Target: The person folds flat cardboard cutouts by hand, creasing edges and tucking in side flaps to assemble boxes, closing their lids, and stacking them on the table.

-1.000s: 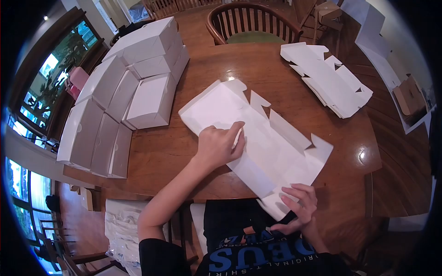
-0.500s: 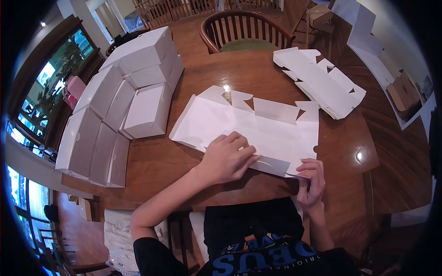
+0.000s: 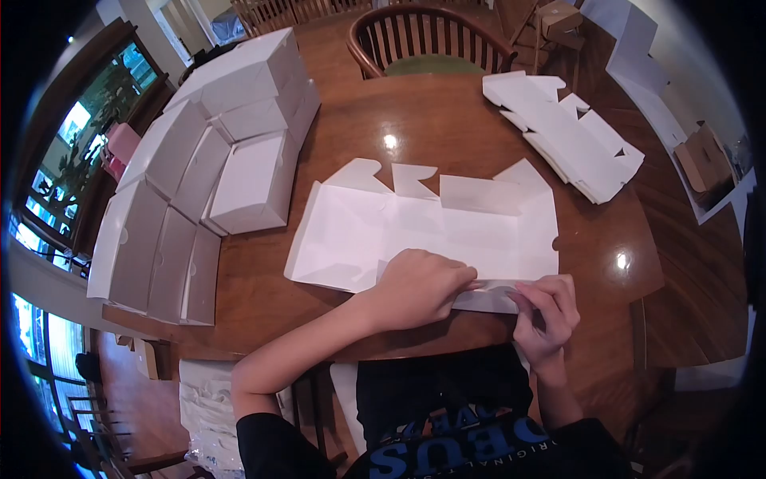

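Observation:
A partly folded white cardboard box (image 3: pixel 343 231) lies before me, its far flaps standing up at different angles. My left hand (image 3: pixel 423 289) reaches across its near side, with the fingers closed on the near wall. At the near right corner, my right hand (image 3: pixel 546 313) pinches the same wall between thumb and fingers. The near wall stands raised between the two hands. Part of the near edge is hidden behind my left hand and forearm.
Folded white boxes (image 3: pixel 251 188) are stacked at the left of the wooden table (image 3: pixel 383 120). Flat, unfolded white cardboard (image 3: pixel 566 136) lies at the far right. A wooden chair (image 3: pixel 431 40) stands beyond the far edge. Plastic-wrapped material (image 3: pixel 209 407) lies below the near edge.
The near wall has been folded further up, and the far right flaps now stand more upright. My right hand has moved slightly up, its fingers now curled at the corner.

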Demonstrator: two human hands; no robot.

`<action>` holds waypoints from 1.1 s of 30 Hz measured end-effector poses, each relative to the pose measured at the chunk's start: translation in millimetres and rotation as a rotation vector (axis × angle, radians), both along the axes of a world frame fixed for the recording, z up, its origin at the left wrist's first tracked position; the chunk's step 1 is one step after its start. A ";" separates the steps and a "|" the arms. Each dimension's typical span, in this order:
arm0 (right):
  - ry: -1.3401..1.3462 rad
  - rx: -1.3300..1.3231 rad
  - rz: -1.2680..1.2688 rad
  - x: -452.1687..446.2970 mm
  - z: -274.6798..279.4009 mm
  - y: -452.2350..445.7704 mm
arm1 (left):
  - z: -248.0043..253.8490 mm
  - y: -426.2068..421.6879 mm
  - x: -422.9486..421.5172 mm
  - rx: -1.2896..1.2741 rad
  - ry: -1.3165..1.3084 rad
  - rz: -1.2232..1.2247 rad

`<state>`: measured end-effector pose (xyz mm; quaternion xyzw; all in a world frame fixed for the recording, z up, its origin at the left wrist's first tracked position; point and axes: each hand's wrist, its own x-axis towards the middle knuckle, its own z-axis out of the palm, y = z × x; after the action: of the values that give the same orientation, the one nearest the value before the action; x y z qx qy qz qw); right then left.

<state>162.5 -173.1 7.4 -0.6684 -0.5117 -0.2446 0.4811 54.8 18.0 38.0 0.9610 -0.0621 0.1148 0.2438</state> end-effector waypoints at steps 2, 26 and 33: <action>0.020 -0.021 0.028 -0.5 -2.6 1.9 | -7.5 -3.1 -1.9 -0.009 -0.018 0.019; -0.021 -0.093 0.097 -1.4 -5.4 11.7 | -12.2 -5.0 -5.4 0.064 -0.104 -0.035; -0.023 -0.091 0.104 -1.6 -12.4 7.7 | -3.4 -1.0 -8.5 0.077 0.019 -0.120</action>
<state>161.0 -165.4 -4.9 -0.6591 -0.5619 -0.2036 0.4565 46.3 17.0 34.6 0.9653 -0.1215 0.0881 0.2137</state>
